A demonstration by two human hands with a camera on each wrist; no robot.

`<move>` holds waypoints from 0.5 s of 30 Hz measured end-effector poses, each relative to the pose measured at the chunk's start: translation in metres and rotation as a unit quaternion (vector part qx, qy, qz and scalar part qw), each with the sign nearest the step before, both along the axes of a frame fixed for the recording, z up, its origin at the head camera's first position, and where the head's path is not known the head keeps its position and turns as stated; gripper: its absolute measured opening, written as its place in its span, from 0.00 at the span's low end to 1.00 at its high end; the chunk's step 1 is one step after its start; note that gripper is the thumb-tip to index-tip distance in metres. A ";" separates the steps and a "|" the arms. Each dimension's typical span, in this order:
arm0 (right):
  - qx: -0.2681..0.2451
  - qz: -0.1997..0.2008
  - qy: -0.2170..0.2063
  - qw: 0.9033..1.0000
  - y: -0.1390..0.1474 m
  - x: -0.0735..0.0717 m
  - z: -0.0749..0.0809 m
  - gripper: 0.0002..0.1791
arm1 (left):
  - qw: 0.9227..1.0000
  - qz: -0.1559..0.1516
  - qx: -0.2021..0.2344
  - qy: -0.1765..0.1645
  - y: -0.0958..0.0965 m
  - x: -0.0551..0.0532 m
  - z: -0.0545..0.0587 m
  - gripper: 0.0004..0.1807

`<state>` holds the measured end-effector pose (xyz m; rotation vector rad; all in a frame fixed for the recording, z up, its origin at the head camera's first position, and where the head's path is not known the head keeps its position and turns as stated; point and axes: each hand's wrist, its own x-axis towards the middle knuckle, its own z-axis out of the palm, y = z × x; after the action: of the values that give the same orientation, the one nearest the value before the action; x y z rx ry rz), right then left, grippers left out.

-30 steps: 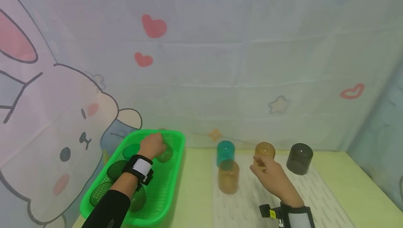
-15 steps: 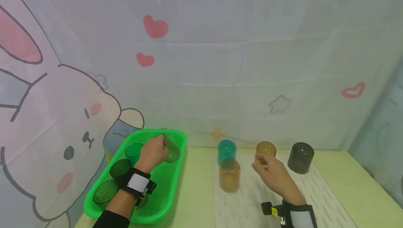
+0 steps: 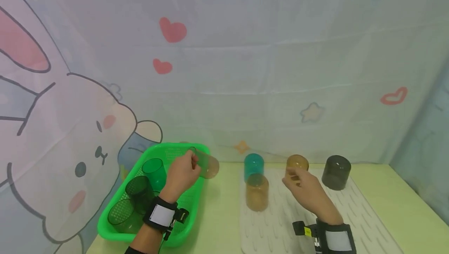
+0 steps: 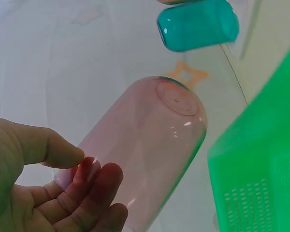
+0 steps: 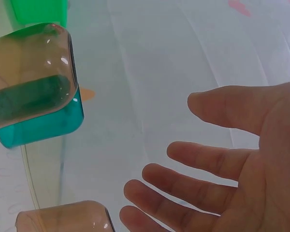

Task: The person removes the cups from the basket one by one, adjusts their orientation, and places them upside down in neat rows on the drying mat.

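Observation:
My left hand (image 3: 183, 174) pinches a clear pinkish cup (image 4: 150, 140) by its rim, thumb outside and fingertips showing through the wall. In the head view this tilted cup overlaps the far right rim of the green basket (image 3: 196, 219), base pointing right. My right hand (image 3: 305, 191) hovers over the white mat, fingers spread and holding nothing in the right wrist view. It partly covers an amber cup (image 3: 297, 162) in the head view. Left of that, a teal cup (image 3: 254, 164) and another amber cup (image 3: 257, 195) stand upside down on the mat.
A dark grey cup (image 3: 336, 173) stands upside down at the mat's far right. Inside the basket are a green cup (image 3: 154, 172), a dark green cup (image 3: 139, 191) and an olive cup (image 3: 122, 217). The ridged white mat (image 3: 273, 230) lies on the yellow-green table (image 3: 217, 215) before a printed curtain.
My left hand has moved right and lifted the pinkish cup from inside the basket to over its right rim. The right hand has hardly moved.

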<state>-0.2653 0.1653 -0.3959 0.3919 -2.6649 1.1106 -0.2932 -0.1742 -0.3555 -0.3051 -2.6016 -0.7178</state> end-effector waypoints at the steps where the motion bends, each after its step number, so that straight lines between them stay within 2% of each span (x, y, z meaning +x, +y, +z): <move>1: 0.000 0.000 -0.002 1.000 0.000 0.000 0.000 0.30 | 1.000 -0.001 0.010 0.004 0.002 0.001 -0.002 0.05; 8: -0.019 0.002 -0.017 1.000 -0.002 0.002 0.000 0.28 | 0.994 -0.033 0.099 0.022 0.022 0.006 -0.010 0.04; 15: -0.015 0.008 0.009 1.000 -0.007 0.002 0.000 0.26 | 0.983 -0.083 0.165 0.021 0.044 0.014 -0.016 0.05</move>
<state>-0.2630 0.1581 -0.3955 0.4172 -2.6301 1.1452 -0.2789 -0.1297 -0.3717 -0.4323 -2.3831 -1.1689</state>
